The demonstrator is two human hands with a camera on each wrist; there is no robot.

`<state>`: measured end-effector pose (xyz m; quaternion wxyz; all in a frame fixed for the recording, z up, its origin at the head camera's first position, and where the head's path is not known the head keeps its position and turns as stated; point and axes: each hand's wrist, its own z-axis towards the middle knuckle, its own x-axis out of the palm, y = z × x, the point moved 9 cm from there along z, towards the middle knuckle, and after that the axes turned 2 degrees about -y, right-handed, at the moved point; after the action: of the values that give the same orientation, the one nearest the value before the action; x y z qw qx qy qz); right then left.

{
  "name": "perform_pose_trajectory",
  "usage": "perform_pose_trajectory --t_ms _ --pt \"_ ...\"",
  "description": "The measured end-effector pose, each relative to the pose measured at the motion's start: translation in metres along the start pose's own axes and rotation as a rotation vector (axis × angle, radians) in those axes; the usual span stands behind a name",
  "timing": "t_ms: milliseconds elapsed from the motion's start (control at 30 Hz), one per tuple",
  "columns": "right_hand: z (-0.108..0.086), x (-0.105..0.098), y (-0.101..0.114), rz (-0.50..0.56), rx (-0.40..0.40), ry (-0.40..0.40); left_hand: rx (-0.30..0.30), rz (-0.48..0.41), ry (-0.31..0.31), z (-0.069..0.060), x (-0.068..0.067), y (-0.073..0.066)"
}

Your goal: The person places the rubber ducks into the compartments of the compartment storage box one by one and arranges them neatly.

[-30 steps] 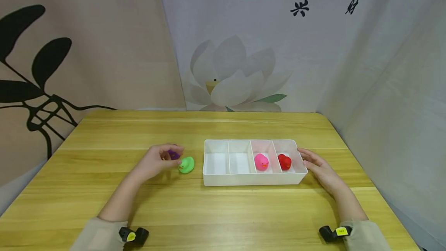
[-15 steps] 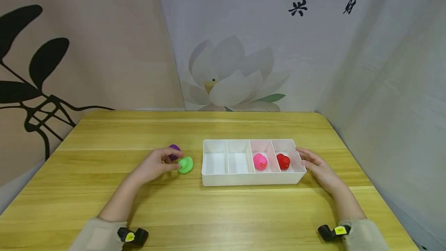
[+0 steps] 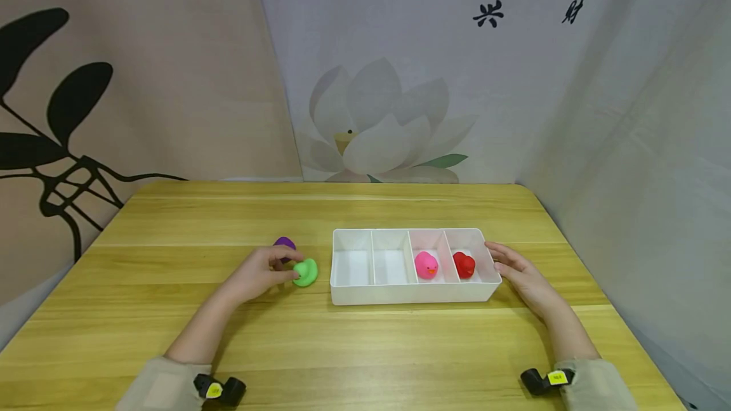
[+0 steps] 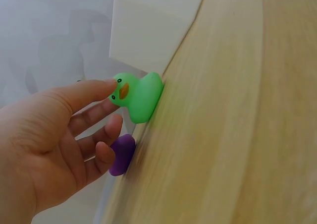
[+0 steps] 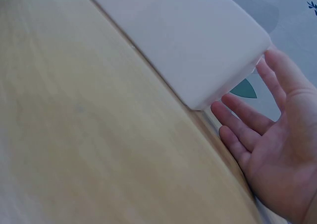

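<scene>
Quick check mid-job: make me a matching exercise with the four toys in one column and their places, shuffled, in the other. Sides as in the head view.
Things
1. green duck
2. red duck
3. purple toy
4. pink duck

Places
A. rightmost compartment of the white tray
B. on the table, partly hidden behind the left hand
C. second compartment from the right
D. at the left hand's thumb and index finger

Pairs: 1-D, 2-A, 3-B, 4-C
</scene>
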<state>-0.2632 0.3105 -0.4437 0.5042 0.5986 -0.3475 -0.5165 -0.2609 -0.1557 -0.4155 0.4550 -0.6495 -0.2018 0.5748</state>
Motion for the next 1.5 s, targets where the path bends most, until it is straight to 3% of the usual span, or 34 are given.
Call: perform_pose_trajectory --t_ms 567,867,1267,1500 --pt "0.000 0.001 0.002 0.020 -0.020 0.009 -0.027 -0.020 0.020 -0.002 0.001 0.002" --pt "0.000 0.000 0.001 0.003 -0.012 0.005 0.024 0.023 -0.029 -0.001 -0.004 -0.007" --pt "0.000 0.000 0.000 -0.008 -0.019 0.002 0.061 -0.066 -0.064 -0.001 -0.010 -0.031" --pt "0.000 0.000 0.000 -0.012 -0.013 0.001 0.106 -0.070 -0.080 -0.004 -0.011 -0.062"
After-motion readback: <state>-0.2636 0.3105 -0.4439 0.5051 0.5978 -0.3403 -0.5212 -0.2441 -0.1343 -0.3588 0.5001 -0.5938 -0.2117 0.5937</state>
